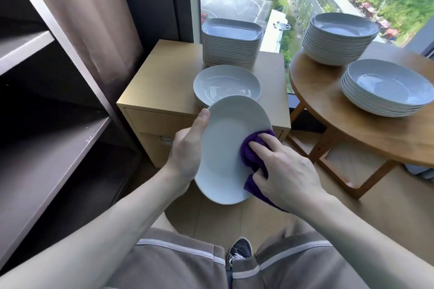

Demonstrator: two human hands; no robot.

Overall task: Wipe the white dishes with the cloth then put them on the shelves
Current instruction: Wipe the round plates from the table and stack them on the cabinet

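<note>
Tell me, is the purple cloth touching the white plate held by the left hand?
Touching. The head view shows the right hand pressing the purple cloth onto the white plate, with no gap.

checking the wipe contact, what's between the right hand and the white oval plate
Head view: a bunched purple cloth lies between the right hand and the white oval plate, pressed against it.
</note>
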